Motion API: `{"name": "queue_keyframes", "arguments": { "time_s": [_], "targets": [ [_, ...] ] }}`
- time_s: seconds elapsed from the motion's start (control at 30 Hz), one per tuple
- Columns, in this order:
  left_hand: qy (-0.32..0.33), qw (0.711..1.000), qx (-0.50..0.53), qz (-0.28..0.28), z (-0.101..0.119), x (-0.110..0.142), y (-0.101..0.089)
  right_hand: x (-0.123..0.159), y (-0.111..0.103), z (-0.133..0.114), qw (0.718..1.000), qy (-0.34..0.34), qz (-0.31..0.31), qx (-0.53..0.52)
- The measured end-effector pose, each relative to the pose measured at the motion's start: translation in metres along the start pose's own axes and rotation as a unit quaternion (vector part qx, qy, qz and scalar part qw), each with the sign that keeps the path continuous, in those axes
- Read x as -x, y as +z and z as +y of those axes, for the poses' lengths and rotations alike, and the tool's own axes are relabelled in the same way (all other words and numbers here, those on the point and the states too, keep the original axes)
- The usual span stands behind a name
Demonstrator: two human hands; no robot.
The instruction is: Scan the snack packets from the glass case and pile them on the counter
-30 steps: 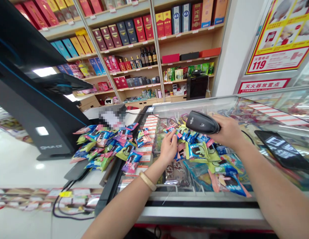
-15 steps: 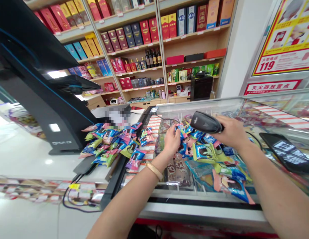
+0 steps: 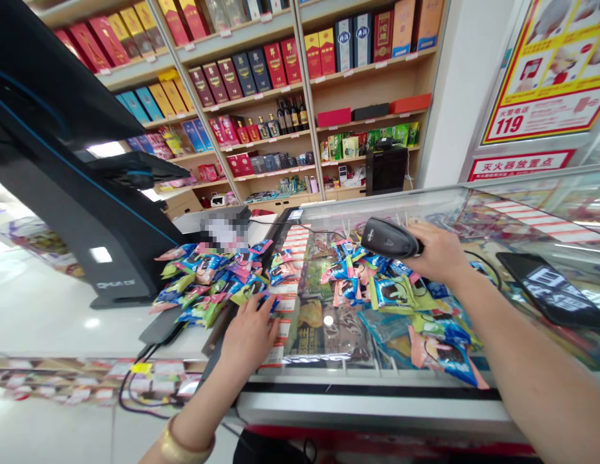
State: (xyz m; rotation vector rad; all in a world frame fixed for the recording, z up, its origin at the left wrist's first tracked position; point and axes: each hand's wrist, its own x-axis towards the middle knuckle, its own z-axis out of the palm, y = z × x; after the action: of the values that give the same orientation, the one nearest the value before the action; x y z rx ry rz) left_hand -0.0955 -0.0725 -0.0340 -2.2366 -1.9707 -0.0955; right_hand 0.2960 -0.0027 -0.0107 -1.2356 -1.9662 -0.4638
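My right hand (image 3: pixel 439 254) is wrapped round a black handheld barcode scanner (image 3: pixel 391 238), its head pointing left above the glass counter. Beneath and in front of it lies a loose heap of small snack packets (image 3: pixel 394 292) in blue, green and pink wrappers. My left hand (image 3: pixel 251 332), a gold bracelet on its wrist, reaches to the counter's left edge. Its fingers curl over a snack packet (image 3: pixel 269 303), mostly hidden under them. Just beyond the fingertips is another pile of similar packets (image 3: pixel 207 277) on the white counter. A single pink and blue packet (image 3: pixel 281 269) rests on the price strip.
A black checkout terminal (image 3: pixel 111 212) stands at the left, with a dark box (image 3: pixel 162 327) and cables beside it. At the right, a phone-like black device (image 3: pixel 555 290) lies on the glass display counter (image 3: pixel 323 380). Shelves of boxed goods (image 3: pixel 256 67) line the back.
My left hand has left the heap under the scanner and moved left and nearer, onto a packet by the left pile. The right hand still holds the scanner in nearly the same place.
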Motion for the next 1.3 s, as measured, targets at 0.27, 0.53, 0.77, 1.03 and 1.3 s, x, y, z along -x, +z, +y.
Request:
{"name": "queue_keyframes", "arguments": {
  "time_s": [0.27, 0.53, 0.77, 1.03, 1.3],
  "targets": [
    [-0.013, 0.965, 0.256, 0.045, -0.004, -0.007, 0.000, 0.000, 0.001, -0.002, 1.000, 0.005, -0.007, 0.006],
    [-0.149, 0.516, 0.842, -0.048, 0.046, -0.071, -0.029, -0.002, -0.002, -0.006, 0.999, -0.016, -0.002, -0.036],
    [-0.110, 0.410, 0.904, -0.040, 0.092, -0.108, -0.014, -0.004, -0.008, -0.014, 0.994, -0.034, -0.018, -0.105],
    [-0.051, 0.525, 0.850, -0.005, 0.098, -0.090, 0.014, -0.004, -0.014, -0.030, 0.986, -0.047, -0.103, -0.125],
    [0.008, 0.711, 0.697, 0.092, 0.096, -0.093, 0.024, -0.007, -0.015, -0.035, 0.981, -0.058, -0.123, -0.140]
  ]
}}
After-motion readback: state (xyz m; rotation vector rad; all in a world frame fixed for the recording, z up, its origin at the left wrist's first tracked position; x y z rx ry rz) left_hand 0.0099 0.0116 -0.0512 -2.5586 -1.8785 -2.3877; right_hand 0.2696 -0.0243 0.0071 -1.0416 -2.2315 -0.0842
